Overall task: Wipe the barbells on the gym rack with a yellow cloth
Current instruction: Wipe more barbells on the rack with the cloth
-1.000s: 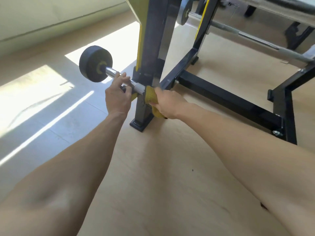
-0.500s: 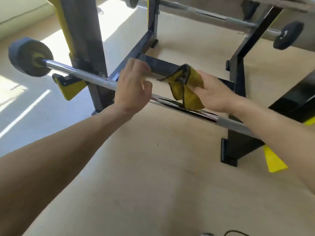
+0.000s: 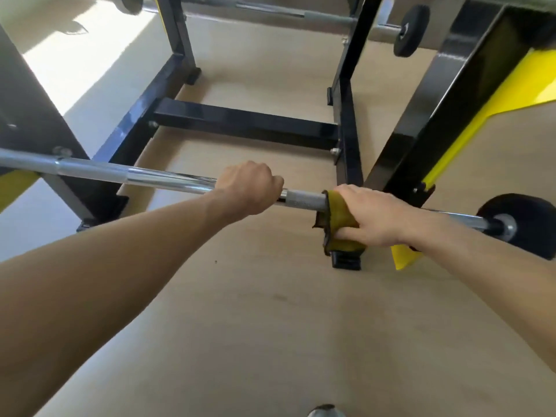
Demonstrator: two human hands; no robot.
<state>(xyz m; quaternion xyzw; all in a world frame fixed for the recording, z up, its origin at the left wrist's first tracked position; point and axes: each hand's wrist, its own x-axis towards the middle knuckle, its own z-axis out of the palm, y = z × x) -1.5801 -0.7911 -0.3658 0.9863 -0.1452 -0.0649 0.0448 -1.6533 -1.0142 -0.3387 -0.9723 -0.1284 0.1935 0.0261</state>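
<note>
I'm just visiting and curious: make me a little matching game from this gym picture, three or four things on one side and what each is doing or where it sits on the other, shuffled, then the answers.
Things:
1. left hand
2. right hand
3. yellow cloth
4. black end weight

States or places:
A. wrapped over the near barbell's shaft, under a palm
B. at the far right tip of the bar
C. grips the bare chrome shaft directly
D. presses fabric against the bar, beside the rack upright

Pairs: 1-C, 2-D, 3-A, 4-B
</note>
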